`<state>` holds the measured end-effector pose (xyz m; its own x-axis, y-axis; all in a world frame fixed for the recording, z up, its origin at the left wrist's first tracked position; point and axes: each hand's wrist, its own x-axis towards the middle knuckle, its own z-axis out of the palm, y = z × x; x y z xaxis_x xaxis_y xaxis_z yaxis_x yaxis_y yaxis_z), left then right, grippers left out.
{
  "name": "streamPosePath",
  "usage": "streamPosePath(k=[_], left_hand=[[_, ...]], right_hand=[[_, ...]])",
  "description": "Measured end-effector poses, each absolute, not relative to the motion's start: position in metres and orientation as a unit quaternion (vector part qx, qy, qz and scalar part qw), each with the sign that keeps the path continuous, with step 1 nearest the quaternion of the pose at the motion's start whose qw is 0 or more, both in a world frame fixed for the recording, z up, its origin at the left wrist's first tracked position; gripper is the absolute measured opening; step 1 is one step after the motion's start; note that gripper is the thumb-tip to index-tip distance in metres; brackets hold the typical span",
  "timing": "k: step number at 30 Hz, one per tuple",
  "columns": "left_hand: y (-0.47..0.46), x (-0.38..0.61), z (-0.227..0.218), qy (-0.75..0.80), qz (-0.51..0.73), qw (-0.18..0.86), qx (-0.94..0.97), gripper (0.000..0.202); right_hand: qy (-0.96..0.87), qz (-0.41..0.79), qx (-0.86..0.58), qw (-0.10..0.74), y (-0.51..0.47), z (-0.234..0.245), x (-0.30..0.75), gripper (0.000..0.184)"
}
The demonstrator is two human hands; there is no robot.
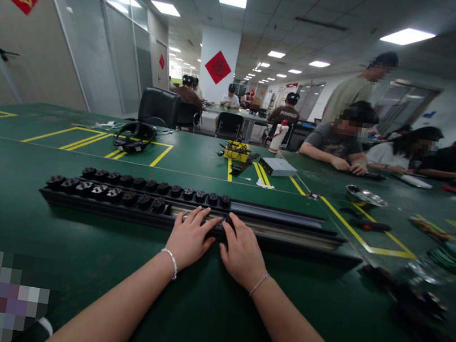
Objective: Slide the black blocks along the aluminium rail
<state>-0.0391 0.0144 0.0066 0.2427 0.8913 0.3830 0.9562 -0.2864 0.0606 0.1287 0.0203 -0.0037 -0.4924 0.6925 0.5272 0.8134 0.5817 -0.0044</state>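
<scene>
Two long black rails lie side by side across the green table, each with an open channel. Along the left part of the front rail sits a row of black socket modules. The back rail carries another row of similar modules. My left hand rests on the front rail just right of its modules, fingers spread. Beside it, my right hand lies over the same rail with its fingers stretched out. A small dark piece shows by the right fingertips; whether they grip it cannot be told.
Behind the rails are a black headset, a yellow box, a grey-white box and a white bottle. To the right stand a metal bowl and a clear plastic bottle. Several people sit farther off.
</scene>
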Motion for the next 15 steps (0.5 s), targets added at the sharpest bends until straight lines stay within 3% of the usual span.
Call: streamPosePath(k=[15], left_hand=[[0.0146, -0.0397, 0.0057, -0.588, -0.174, 0.094, -0.784, 0.046]], right_hand=[[-0.852, -0.124, -0.444, 0.248, 0.0194, -0.0016, 0.1287, 0.043]])
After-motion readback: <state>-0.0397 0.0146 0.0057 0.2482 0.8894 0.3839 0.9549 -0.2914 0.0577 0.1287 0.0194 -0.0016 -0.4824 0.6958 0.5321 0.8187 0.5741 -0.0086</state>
